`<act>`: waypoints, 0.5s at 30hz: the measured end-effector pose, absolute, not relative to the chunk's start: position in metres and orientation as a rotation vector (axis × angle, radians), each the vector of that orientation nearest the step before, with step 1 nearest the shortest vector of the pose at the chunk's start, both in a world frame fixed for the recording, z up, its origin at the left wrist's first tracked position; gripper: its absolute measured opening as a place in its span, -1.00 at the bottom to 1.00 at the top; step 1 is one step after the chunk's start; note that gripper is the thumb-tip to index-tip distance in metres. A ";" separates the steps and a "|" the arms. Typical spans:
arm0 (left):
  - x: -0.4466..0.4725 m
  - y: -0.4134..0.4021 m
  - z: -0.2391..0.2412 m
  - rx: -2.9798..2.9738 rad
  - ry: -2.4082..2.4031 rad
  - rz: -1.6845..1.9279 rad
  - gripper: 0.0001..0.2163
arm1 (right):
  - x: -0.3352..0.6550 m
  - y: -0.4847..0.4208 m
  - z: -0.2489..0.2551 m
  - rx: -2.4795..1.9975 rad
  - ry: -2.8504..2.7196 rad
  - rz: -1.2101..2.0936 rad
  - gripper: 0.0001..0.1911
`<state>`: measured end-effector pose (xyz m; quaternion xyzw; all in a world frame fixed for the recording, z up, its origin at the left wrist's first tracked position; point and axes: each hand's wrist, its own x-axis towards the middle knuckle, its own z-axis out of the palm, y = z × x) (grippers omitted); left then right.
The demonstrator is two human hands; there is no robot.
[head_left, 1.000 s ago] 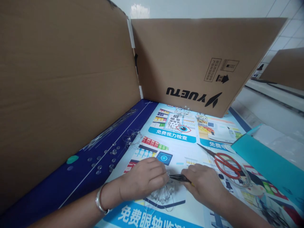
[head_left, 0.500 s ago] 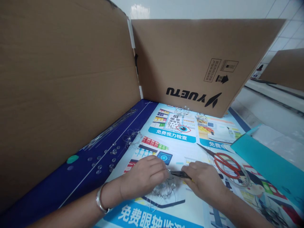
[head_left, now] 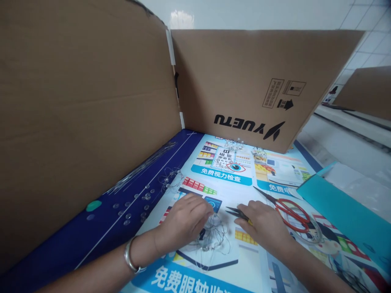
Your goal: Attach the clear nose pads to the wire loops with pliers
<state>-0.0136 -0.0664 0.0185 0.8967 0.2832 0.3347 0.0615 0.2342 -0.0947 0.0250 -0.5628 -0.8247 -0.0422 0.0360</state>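
Note:
My left hand (head_left: 187, 217) is closed in a pinch at the top of a tangle of thin wire with clear beads (head_left: 215, 236), which hangs down over the printed mat. The exact spot between thumb and fingers is hidden. In my right hand (head_left: 264, 219) is a pair of pliers (head_left: 236, 212) with black jaws and a yellow part on the handle. The jaws are parted and point left, a short gap away from the wire. Red-handled scissors (head_left: 295, 213) lie just right of my right hand, over a clear coil (head_left: 316, 236).
Loose clear beads (head_left: 127, 216), a wire tangle (head_left: 169, 179), straight wires (head_left: 142, 167) and a green disc (head_left: 93, 205) lie at left. More wire bundles (head_left: 259, 154) sit at the back. Cardboard panels (head_left: 232, 77) stand left and behind. A teal box (head_left: 339, 215) is at right.
The pliers have come off the wire beside my left hand, and their jaws have parted. My left hand has risen slightly with the wire, showing more of the tangle.

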 end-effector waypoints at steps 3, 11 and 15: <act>-0.014 -0.066 0.019 2.679 0.928 1.044 -0.92 | 0.237 -0.094 0.022 -1.716 -2.534 -0.187 -0.69; -0.014 -0.066 0.016 2.678 1.052 1.005 -0.91 | 0.238 -0.092 0.019 -1.690 -2.533 -0.264 -0.67; -0.013 -0.067 0.015 2.591 1.141 0.993 -0.90 | 0.238 -0.090 0.016 -1.694 -2.520 -0.292 -0.69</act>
